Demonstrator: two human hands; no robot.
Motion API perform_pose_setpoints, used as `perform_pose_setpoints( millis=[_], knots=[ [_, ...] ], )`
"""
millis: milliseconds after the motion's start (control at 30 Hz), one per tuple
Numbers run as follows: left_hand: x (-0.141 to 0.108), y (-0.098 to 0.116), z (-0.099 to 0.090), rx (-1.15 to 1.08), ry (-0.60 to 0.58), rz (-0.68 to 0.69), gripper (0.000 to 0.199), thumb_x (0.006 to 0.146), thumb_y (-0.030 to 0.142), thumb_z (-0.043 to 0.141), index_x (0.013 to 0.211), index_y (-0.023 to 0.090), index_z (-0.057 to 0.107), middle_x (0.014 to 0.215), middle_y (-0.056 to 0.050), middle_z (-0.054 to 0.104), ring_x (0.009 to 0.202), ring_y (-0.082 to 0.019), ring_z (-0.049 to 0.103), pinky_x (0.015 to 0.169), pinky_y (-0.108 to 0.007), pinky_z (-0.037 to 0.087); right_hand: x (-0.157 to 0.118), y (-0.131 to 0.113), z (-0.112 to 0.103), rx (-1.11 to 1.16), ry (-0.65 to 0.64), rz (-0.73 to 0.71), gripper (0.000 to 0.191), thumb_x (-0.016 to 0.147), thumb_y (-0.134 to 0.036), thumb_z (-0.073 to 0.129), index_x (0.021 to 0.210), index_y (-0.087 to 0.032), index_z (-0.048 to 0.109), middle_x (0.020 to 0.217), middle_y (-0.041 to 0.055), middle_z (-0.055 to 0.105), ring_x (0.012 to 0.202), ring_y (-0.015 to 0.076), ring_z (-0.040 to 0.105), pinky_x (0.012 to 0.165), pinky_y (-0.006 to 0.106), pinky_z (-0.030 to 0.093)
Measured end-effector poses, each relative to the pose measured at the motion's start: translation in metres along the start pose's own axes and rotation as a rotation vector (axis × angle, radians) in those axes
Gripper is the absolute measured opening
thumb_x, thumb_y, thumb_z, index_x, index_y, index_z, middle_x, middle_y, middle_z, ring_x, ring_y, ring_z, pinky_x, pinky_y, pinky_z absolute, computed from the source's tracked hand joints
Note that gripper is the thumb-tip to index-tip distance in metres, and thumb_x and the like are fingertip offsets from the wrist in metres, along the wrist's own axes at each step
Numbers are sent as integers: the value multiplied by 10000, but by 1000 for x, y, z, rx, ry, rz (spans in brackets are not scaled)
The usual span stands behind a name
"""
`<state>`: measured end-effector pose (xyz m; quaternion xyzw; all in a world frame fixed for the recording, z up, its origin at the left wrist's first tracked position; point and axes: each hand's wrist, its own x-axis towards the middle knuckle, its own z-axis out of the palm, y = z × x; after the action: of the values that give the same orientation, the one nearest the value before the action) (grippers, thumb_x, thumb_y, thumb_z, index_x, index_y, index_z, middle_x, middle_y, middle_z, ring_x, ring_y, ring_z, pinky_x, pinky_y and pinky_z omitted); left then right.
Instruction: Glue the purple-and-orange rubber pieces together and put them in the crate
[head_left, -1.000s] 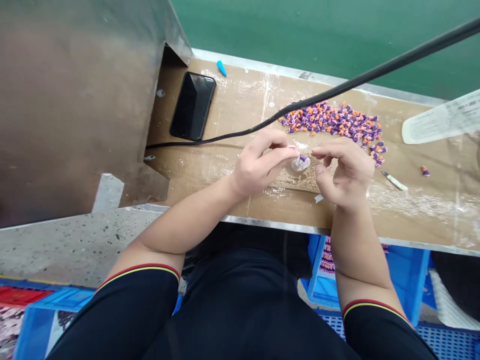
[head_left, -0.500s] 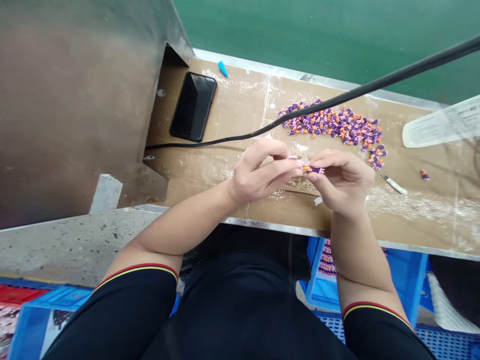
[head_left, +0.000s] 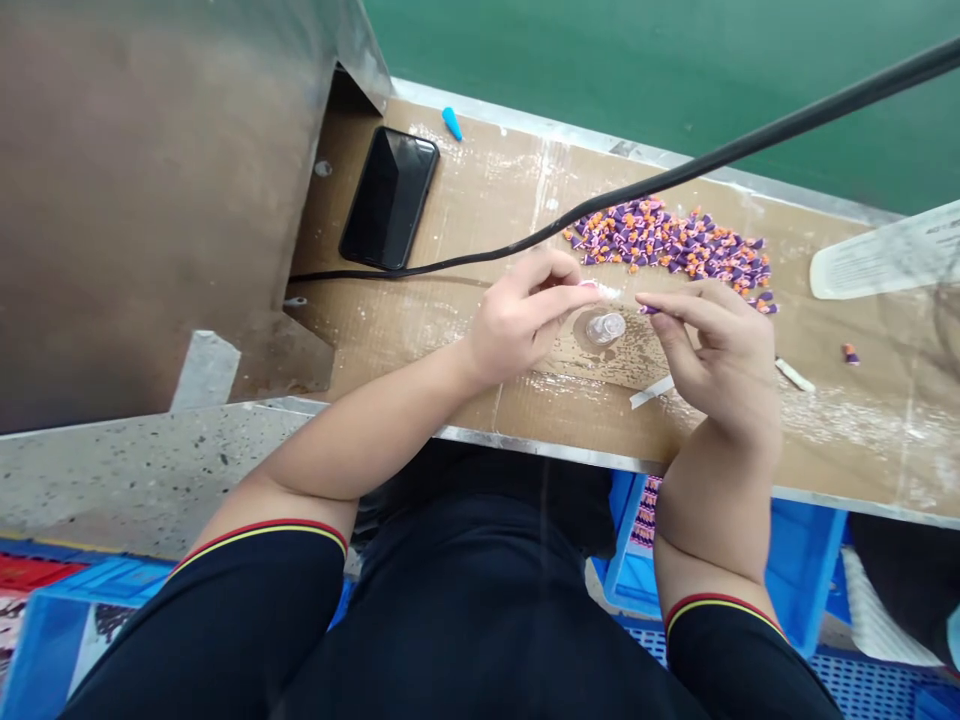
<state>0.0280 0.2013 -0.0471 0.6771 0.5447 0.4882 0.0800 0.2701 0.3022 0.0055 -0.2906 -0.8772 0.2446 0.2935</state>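
**Two pinches over a small clear bottle**

The left hand point(head_left: 517, 320) was curled, its thumb and forefinger closed on a pale pink bit point(head_left: 592, 285) whose shape the fingers mostly hid. The right hand point(head_left: 720, 360) pinched a tiny purple piece point(head_left: 649, 309) between thumb and forefinger, the other fingers loosely bent. Neither hand was spread, and they stood apart, with a small clear bottle point(head_left: 604, 328) on the table point(head_left: 487, 190) between them, just below the two pinches. (Whether it was open could not be told from this view.) The step in hand looked like fine fingertip work around that bottle, and the moment called for a steady pinch on so small a piece.

Just beyond the hands lay a curved heap of purple-and-orange pieces point(head_left: 667, 240), and a white strip point(head_left: 651, 392) lay near the right wrist. Farther out were a black phone point(head_left: 390, 197), a blue tapered piece point(head_left: 451, 123) and a single purple-and-orange piece point(head_left: 850, 353). A black cable point(head_left: 675, 168) ran across the table above the heap.
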Motion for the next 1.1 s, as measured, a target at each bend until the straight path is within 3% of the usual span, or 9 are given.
perform_pose_setpoints(
  millis=[133, 300, 500, 600, 700, 800, 933, 1100],
  knots=[
    [-3, -10, 5, -39, -35, 47, 306, 1180, 280, 527, 1256, 289, 823, 1160, -86, 777, 1074, -199, 764, 943, -395, 679, -3, -1, -3, -85, -72, 1, 124, 1047, -321, 764, 1099, -389, 854, 894, 18, 805, 772, 249, 727, 755, 449, 622],
    [-1, -14, 8, -6, -145, -6, 330, 1157, 226, 536, 1248, 264, 851, 1204, -97, 800, 1127, -209, 782, 996, -406, 684, -4, -3, 7, -103, -88, -34, 125, 1073, -294, 727, 1055, -356, 834, 956, 38, 826, 844, 260, 759, 799, 451, 626],
    [0, -21, 12, -106, -131, 99, 350, 1094, 121, 562, 1255, 226, 854, 1191, -104, 835, 1122, -217, 810, 979, -388, 675, -4, 1, 14, -198, -97, -75, 99, 1067, -280, 730, 1057, -305, 826, 943, 45, 822, 830, 245, 752, 779, 417, 603],
    [0, -21, 10, -145, -140, 87, 314, 1060, 105, 596, 1201, 213, 855, 1156, -104, 846, 1084, -224, 815, 975, -393, 666, -4, 2, 16, -181, -53, -138, 94, 1061, -238, 742, 1054, -283, 825, 925, 46, 824, 826, 233, 753, 758, 391, 589],
    [1, -12, 8, -213, -163, -13, 270, 1013, 70, 617, 1114, 203, 829, 1076, -74, 849, 1002, -207, 813, 953, -374, 653, -4, 2, 18, -180, -31, -167, 97, 1048, -225, 752, 1043, -285, 828, 905, 38, 821, 801, 226, 746, 739, 383, 585],
    [3, 0, 10, -388, -101, -206, 196, 998, 98, 678, 1144, 175, 785, 974, -46, 831, 872, -162, 791, 849, -301, 636, -4, 2, 19, -201, -44, -139, 94, 1046, -247, 743, 1025, -292, 823, 908, 35, 822, 778, 226, 732, 736, 394, 586],
    [5, 10, 12, -569, -80, -410, 168, 996, 138, 724, 1136, 145, 816, 1022, -70, 853, 889, -149, 800, 881, -287, 654, -3, 2, 21, -218, -45, -151, 93, 1028, -237, 742, 1001, -296, 808, 933, 36, 834, 817, 237, 752, 756, 402, 601],
    [7, 7, 11, -629, -70, -467, 129, 958, 109, 730, 1006, 153, 842, 1001, -72, 854, 902, -166, 804, 890, -307, 669, -3, 1, 22, -228, -20, -184, 120, 1019, -197, 760, 1021, -307, 810, 942, 28, 840, 849, 240, 780, 765, 398, 630]
  ],
)
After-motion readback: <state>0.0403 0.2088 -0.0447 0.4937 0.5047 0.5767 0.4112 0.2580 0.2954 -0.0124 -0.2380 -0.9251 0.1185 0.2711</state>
